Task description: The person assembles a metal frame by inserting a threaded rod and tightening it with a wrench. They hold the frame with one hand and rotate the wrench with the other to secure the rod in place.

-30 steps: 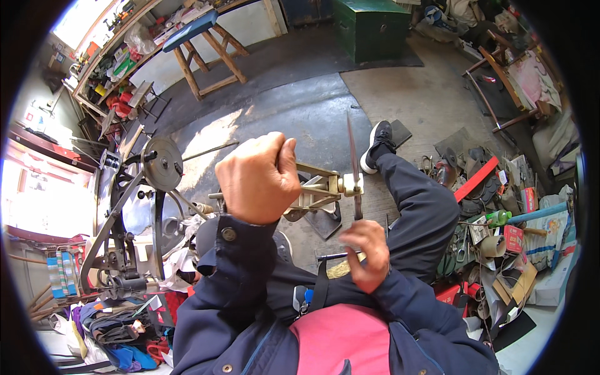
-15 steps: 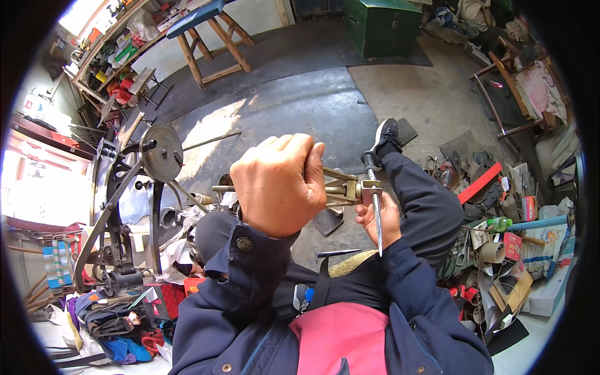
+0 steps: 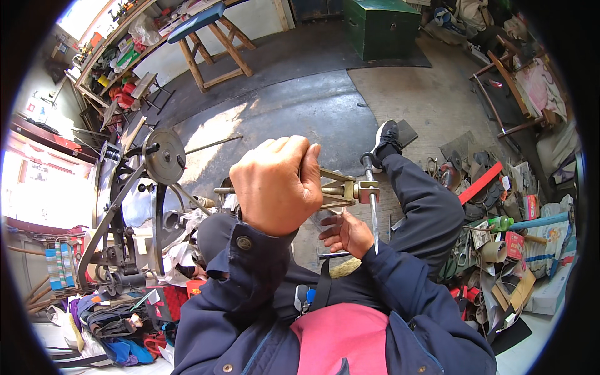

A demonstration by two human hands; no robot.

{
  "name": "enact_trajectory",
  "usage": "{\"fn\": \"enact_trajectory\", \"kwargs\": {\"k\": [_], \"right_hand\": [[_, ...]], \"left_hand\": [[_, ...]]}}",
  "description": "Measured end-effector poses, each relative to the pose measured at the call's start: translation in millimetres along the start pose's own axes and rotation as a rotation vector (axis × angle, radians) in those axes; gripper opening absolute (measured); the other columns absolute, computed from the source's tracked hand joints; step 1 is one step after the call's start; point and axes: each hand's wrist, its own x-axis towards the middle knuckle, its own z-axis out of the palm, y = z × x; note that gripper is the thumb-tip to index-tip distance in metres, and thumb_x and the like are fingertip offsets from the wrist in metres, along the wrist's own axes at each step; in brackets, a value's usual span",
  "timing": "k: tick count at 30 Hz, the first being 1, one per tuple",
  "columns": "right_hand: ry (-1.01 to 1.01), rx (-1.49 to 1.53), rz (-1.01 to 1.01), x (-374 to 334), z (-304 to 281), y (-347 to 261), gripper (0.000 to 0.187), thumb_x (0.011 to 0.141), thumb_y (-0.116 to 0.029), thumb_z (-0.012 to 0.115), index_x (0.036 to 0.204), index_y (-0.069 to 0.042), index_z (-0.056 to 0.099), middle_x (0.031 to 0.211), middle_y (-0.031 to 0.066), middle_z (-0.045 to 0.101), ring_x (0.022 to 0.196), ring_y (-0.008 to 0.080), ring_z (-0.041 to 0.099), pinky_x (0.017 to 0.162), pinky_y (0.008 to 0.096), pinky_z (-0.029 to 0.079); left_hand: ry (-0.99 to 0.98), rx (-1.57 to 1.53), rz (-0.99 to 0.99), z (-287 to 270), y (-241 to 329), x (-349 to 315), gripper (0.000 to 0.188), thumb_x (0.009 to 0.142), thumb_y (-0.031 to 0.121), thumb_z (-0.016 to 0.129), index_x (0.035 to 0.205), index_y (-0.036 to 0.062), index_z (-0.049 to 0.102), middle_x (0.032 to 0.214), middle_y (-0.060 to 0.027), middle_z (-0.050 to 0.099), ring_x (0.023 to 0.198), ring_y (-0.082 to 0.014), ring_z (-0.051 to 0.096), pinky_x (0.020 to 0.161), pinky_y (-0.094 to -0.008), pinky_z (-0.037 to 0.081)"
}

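Observation:
My left hand (image 3: pixel 274 181) is closed in a fist around a brass-coloured metal tool (image 3: pixel 337 191) with spread arms and a central shaft. The part inside the fist is hidden. A short steel end shows on the fist's left side. At the tool's right end, a tapered steel rod (image 3: pixel 374 215) passes through a squared block, its thin tip towards me. Just below the tool, my right hand (image 3: pixel 350 236) is half turned up with its fingers apart, holding nothing. Its wrist lies close to the rod's tip.
A black machine with a round handwheel (image 3: pixel 164 156) stands at my left. Shoes, tools and boxes lie heaped at my right beside a red strip (image 3: pixel 480 183). Farther off are a blue-topped stool (image 3: pixel 197 22), a green chest (image 3: pixel 381 31) and a wooden chair (image 3: pixel 515 84).
My right hand has come away from beside the rod, moving left and slightly down, and its fingers have spread. The tool has shifted slightly left; my left fist keeps its grip.

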Motion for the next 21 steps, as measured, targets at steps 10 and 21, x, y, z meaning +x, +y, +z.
{"fn": "enact_trajectory", "kwargs": {"k": [10,21], "right_hand": [[0.120,0.164,-0.135,-4.9,-0.8,-4.8,0.062,0.109,-0.061,0.043,0.133,-0.005,0.055,0.103,0.0165,0.070,0.076,0.0206,0.068,0.065,0.0355,0.056],[0.310,0.134,-0.467,-1.6,-7.2,-101.9,0.065,0.111,-0.062,0.040,0.127,-0.003,0.064,0.092,0.0065,0.070,0.069,0.0166,0.063,0.061,0.0287,0.051]], "left_hand": [[0.004,-0.009,0.013,0.6,2.4,0.4,0.020,0.096,0.015,0.071,0.079,0.0050,0.068,0.071,-0.0123,0.068,0.064,-0.0338,0.068,0.058,-0.0402,0.050],[0.005,-0.009,0.021,0.5,1.7,-0.3,0.021,0.096,0.015,0.072,0.078,0.0060,0.067,0.069,-0.0118,0.066,0.063,-0.0339,0.066,0.057,-0.0415,0.048]]}}
